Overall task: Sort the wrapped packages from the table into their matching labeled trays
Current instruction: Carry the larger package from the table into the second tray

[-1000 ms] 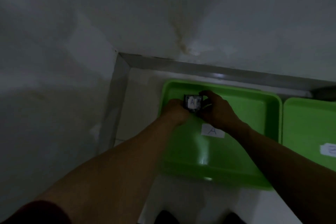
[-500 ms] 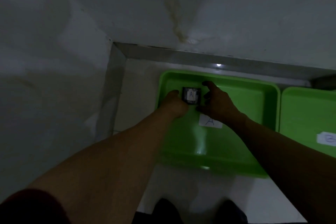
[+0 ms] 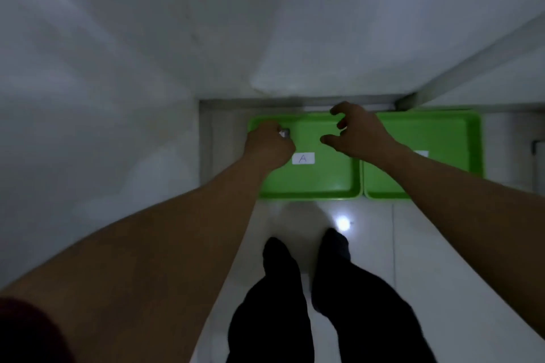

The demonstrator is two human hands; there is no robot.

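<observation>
Two green trays lie side by side on the floor, their inner rims nearly touching, their far rims close against the wall base. The left hand (image 3: 269,146) rests over the far left corner of tray A (image 3: 312,183), fingers closed on a small package (image 3: 284,133) that is mostly hidden. The right hand (image 3: 355,134) hovers above the gap between the trays, fingers spread wide and empty. Label A (image 3: 303,158) lies on the tray floor, with bare green around it. The second tray (image 3: 442,138) has its label mostly hidden by the right forearm.
</observation>
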